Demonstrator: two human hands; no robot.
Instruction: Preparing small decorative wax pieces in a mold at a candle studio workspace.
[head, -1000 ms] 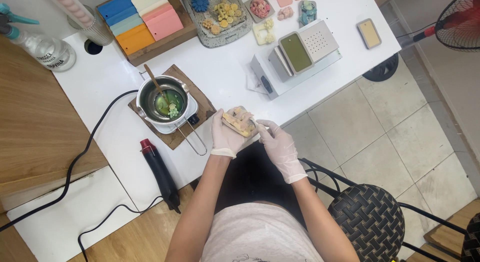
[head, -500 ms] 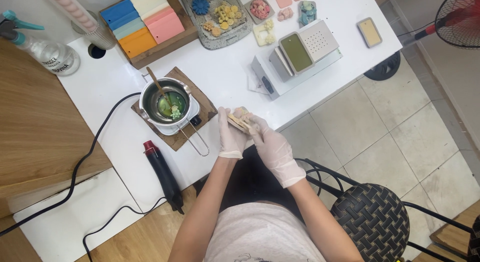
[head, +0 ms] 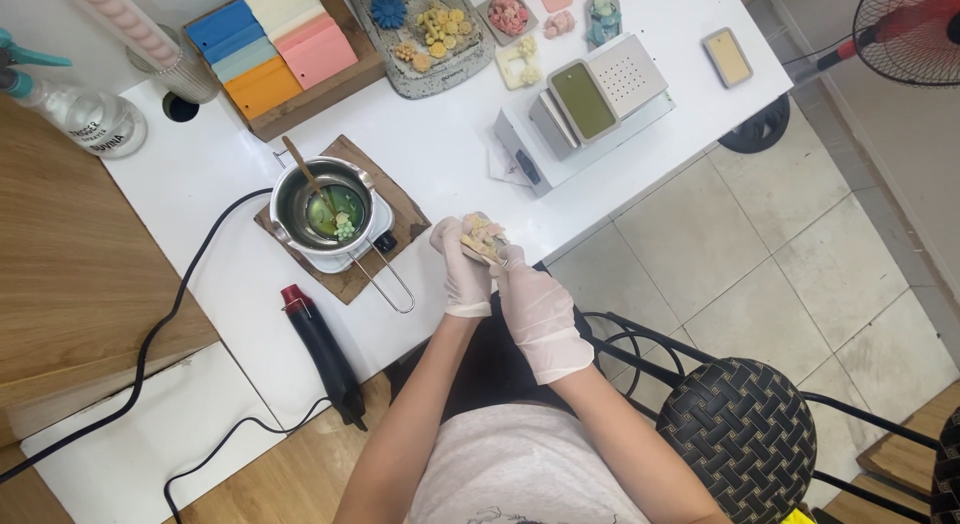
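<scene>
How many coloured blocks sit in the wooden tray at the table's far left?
5: a blue block, light-blue block, orange block, cream block and pink block, packed side by side in the wooden tray. Others may lie hidden beneath.

At the upper left of your frame sits a spray bottle [head: 85, 119] beside coloured blocks [head: 275, 44]. A metal pot [head: 320, 204] sits left of centre, a black heat gun [head: 322, 352] below it, a fan [head: 905, 34] upper right.

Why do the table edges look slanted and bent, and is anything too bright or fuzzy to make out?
Head view: the wide lens, looking steeply down, tilts and bows the white table edges. Even, soft light gives only faint shadows. The tabletop is bright and nearly washed out, with a glint on the metal pot rim. The small piece between the gloved left hand and right hand is too small to identify.
</scene>
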